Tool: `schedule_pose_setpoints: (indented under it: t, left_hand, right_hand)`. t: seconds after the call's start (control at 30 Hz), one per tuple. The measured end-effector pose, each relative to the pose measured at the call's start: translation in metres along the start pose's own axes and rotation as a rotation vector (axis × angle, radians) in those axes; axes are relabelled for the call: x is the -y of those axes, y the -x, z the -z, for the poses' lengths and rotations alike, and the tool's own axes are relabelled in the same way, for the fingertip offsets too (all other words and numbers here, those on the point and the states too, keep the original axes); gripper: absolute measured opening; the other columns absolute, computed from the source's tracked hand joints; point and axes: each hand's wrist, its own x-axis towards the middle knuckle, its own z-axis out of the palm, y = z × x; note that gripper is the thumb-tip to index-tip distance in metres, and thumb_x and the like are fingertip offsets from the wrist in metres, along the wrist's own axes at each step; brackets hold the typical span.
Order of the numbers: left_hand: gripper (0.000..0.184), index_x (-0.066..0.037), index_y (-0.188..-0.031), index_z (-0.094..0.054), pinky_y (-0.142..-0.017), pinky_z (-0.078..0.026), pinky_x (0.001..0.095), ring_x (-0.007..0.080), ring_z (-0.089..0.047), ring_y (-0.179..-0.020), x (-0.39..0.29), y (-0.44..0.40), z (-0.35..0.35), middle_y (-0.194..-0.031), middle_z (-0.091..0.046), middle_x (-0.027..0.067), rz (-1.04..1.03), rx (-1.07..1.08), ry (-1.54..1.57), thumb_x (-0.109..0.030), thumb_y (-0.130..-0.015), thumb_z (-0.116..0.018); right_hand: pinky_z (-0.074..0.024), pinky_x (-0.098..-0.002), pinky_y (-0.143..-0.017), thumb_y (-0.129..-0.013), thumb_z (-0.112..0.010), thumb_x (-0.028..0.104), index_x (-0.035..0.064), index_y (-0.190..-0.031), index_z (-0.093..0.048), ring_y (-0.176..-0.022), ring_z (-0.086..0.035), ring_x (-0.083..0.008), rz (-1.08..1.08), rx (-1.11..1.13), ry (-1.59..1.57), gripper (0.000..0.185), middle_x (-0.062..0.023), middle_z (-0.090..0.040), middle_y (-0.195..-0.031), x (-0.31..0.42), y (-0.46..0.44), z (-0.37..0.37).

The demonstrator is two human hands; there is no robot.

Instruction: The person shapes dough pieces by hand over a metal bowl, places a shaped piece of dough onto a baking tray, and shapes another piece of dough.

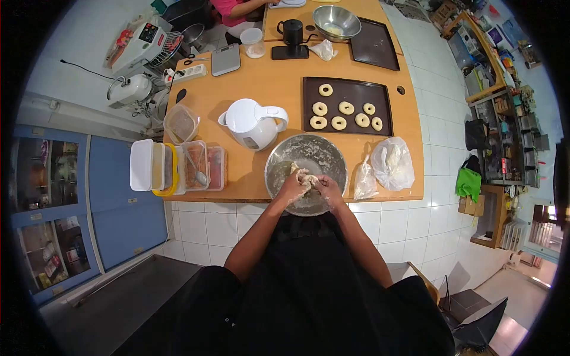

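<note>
Both hands are inside a large metal mixing bowl (pixel 279 155) at the table's front edge, its inner wall smeared with flour and dough. My left hand (pixel 292 188) and my right hand (pixel 328 190) meet over the middle of the bowl, fingers curled around a pale lump of dough (pixel 306 179). Bits of dough cling to the fingers of each. To the right of the bowl lie a piping bag (pixel 365 181) with pale contents and a white plastic bag (pixel 393 165). A white electric kettle (pixel 249 124) stands behind and left of the bowl.
A dark baking tray (pixel 380 95) holds several dough rings (pixel 346 108). Plastic containers (pixel 196 166) stand at the left front. Farther back are a scale (pixel 225 60), a black gooseneck kettle (pixel 292 32), a second bowl (pixel 336 24), another tray (pixel 375 44) and a person's arm (pixel 249 7).
</note>
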Motion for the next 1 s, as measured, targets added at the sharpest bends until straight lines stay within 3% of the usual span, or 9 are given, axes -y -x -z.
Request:
schedule_pose_setpoints:
  t: [0.07, 0.27, 0.47, 0.53, 0.67, 0.77, 0.93, 1.0]
  left_hand:
    - [0.052, 0.0, -0.123, -0.05, -0.08, -0.05, 0.0311, 0.0187, -0.06, -0.095, -0.003, 0.001, 0.0, -0.108, -0.061, 0.0116, 0.024, -0.002, -0.001, -0.003, -0.075, -0.068]
    - [0.05, 0.001, -0.123, -0.049, -0.074, -0.051, 0.03, 0.0186, -0.061, -0.092, 0.008, -0.003, 0.001, -0.111, -0.06, 0.0123, -0.188, -0.033, -0.033, -0.004, -0.076, -0.067]
    - [0.052, -0.003, -0.123, -0.05, -0.084, -0.049, 0.0313, 0.0197, -0.061, -0.096, -0.003, 0.005, 0.003, -0.112, -0.06, 0.0118, 0.025, -0.019, 0.017, -0.004, -0.074, -0.069]
    - [0.053, -0.004, -0.123, -0.051, -0.085, -0.048, 0.0317, 0.0199, -0.061, -0.097, -0.008, 0.008, 0.004, -0.11, -0.061, 0.0114, -0.074, -0.039, -0.086, -0.005, -0.073, -0.07]
    - [0.054, -0.004, -0.121, -0.053, -0.084, -0.048, 0.032, 0.0204, -0.062, -0.098, -0.018, 0.012, 0.003, -0.108, -0.063, 0.0109, -0.141, -0.086, -0.222, -0.006, -0.071, -0.072]
    - [0.051, 0.003, -0.12, -0.051, -0.082, -0.048, 0.0306, 0.0238, -0.063, -0.095, -0.016, 0.011, 0.001, -0.103, -0.064, 0.0164, -0.173, -0.132, -0.278, 0.0, -0.071, -0.065]
    - [0.052, 0.002, -0.12, -0.051, -0.082, -0.048, 0.032, 0.0247, -0.063, -0.098, -0.008, 0.011, 0.002, -0.105, -0.064, 0.0179, -0.092, -0.071, -0.18, -0.002, -0.071, -0.066]
    - [0.052, 0.001, -0.121, -0.051, -0.082, -0.048, 0.0313, 0.0241, -0.063, -0.097, -0.005, 0.009, -0.001, -0.106, -0.064, 0.0174, -0.117, -0.059, -0.168, -0.001, -0.071, -0.066]
  right_hand:
    - [-0.0455, -0.0235, -0.075, -0.089, -0.062, 0.013, 0.0023, -0.109, -0.059, -0.086, -0.058, -0.0103, -0.006, -0.003, -0.005, 0.023, -0.0045, -0.064, -0.096, 0.001, -0.001, -0.001]
    - [-0.0429, -0.0231, -0.074, -0.09, -0.062, 0.015, 0.0056, -0.109, -0.059, -0.089, -0.056, -0.0082, 0.018, -0.007, 0.001, 0.021, -0.0013, -0.062, -0.099, 0.0, 0.0, -0.003]
    - [-0.0421, -0.0232, -0.073, -0.089, -0.062, 0.016, 0.0073, -0.109, -0.059, -0.087, -0.054, -0.0078, -0.039, 0.005, 0.02, 0.022, 0.0005, -0.061, -0.096, 0.006, 0.003, -0.006]
    - [-0.0424, -0.0232, -0.073, -0.089, -0.063, 0.016, 0.0066, -0.109, -0.059, -0.086, -0.054, -0.0079, -0.022, -0.024, 0.068, 0.022, 0.0003, -0.061, -0.095, 0.006, 0.005, -0.007]
    - [-0.0439, -0.0236, -0.074, -0.09, -0.062, 0.016, 0.0044, -0.108, -0.06, -0.086, -0.056, -0.0091, -0.003, 0.004, 0.094, 0.022, -0.0013, -0.062, -0.096, 0.012, 0.008, -0.009]
    - [-0.046, -0.0246, -0.076, -0.091, -0.06, 0.016, 0.003, -0.109, -0.059, -0.087, -0.057, -0.0099, 0.003, 0.013, 0.097, 0.022, -0.0029, -0.062, -0.097, 0.006, 0.003, -0.006]
    - [-0.0485, -0.0267, -0.079, -0.092, -0.06, 0.016, 0.0013, -0.11, -0.058, -0.09, -0.058, -0.0113, -0.016, 0.029, 0.017, 0.024, -0.0055, -0.063, -0.1, -0.01, -0.003, -0.001]
    - [-0.0476, -0.0279, -0.082, -0.089, -0.06, 0.01, -0.0012, -0.113, -0.057, -0.092, -0.06, -0.014, 0.053, 0.01, 0.03, 0.027, -0.0084, -0.064, -0.101, -0.02, -0.008, 0.001]
